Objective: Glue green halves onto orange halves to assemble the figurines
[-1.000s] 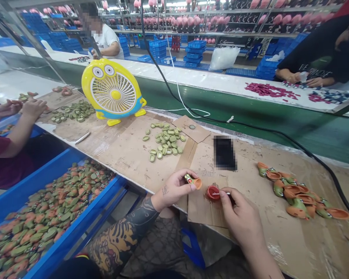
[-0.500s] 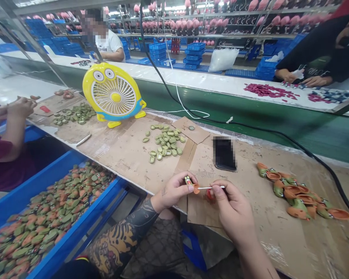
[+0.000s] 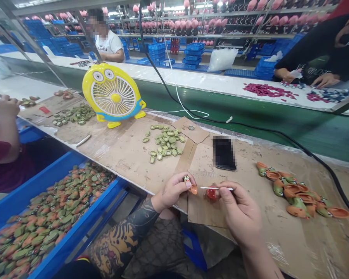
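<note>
My left hand (image 3: 174,190) pinches a small orange and green figurine piece (image 3: 193,189), shaped like a little hollow clog with eyes at its top. My right hand (image 3: 241,211) is closed on a thin white cotton swab (image 3: 208,188), its tip pointing left, a short gap away from the piece. Just under the swab, a small container of red paint (image 3: 211,193) sits on a cardboard flap. Several similar orange and green pieces (image 3: 304,197) lie in a cluster to the right. Oval green pieces (image 3: 167,141) are scattered beyond my hands.
A yellow cartoon fan (image 3: 114,97) stands at the back left, and a phone (image 3: 224,153) lies behind my right hand. A blue crate (image 3: 75,228) full of pieces is at lower left. A black cable (image 3: 250,128) runs along the far edge. Co-workers sit left and opposite.
The swab has drawn back to the right, out of the piece, with my right hand. My left hand has tilted the piece slightly. The co-worker's hands at left have moved left.
</note>
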